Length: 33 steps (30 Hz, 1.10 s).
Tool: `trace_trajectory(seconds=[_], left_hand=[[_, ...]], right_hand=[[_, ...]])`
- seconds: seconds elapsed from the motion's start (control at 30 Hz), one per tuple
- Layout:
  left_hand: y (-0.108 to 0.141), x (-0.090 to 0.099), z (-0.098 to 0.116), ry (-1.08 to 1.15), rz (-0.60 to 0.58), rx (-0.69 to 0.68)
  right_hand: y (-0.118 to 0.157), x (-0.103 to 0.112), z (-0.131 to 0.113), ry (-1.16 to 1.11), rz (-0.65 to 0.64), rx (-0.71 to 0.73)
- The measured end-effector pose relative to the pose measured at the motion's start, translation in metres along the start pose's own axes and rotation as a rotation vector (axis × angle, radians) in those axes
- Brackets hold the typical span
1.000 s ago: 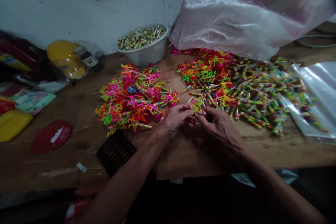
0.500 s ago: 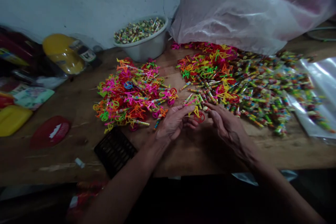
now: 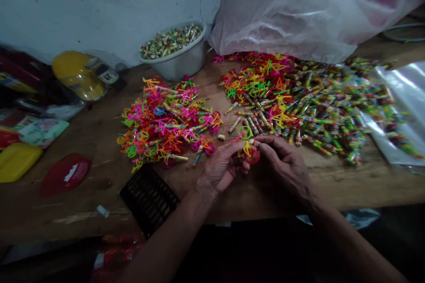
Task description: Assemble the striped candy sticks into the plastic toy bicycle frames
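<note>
One yellow-and-red toy (image 3: 247, 152) for a light touch

The left hand (image 3: 221, 166) pinches it over the table (image 3: 335, 181); the right hand (image 3: 286, 164) bunches alongside — on what, I cannot tell. Probably light, stiff plastic — best held by the yellow part (image 3: 246, 147); the red ring (image 3: 252, 155) might snap. Wrapped sticks (image 3: 327, 110) lie beyond.

A yellow, rounded thing (image 3: 66, 62) and a dark jar (image 3: 108, 74) with a pale label stand toward the counter's (image 3: 99, 128) back edge, left of the middle. Nearer the left end lie a flowered packet (image 3: 44, 130), a yellow dish (image 3: 20, 163) and a red one. A slotted black basket (image 3: 131, 188) and a white scrap (image 3: 102, 211) lie by the front edge. The wall (image 3: 83, 9) behind is cracked.
</note>
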<state>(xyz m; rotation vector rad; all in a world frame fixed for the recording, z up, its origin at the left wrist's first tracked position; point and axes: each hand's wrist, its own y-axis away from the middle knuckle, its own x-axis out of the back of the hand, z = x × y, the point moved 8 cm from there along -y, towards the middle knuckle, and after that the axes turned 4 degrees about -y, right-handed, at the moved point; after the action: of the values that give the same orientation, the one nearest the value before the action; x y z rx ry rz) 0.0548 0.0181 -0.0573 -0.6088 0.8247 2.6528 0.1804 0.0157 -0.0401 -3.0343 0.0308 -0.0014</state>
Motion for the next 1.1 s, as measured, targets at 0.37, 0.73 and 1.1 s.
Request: trace_trajectory(seconds=[0.37, 0.73, 1.1], left_hand=[[0.000, 0.000, -0.001, -0.125, 0.003, -0.007], [-0.001, 0.010, 0.003, -0.370, 0.121, -0.092], [0.017, 0.025, 0.057, -0.486, 0.203, -0.182]], right_hand=[[0.004, -0.001, 0.003, -0.011, -0.086, -0.008], [0.013, -0.006, -0.018, 0.385, -0.139, 0.313], [0.004, -0.001, -0.029, 0.297, -0.090, 0.104]])
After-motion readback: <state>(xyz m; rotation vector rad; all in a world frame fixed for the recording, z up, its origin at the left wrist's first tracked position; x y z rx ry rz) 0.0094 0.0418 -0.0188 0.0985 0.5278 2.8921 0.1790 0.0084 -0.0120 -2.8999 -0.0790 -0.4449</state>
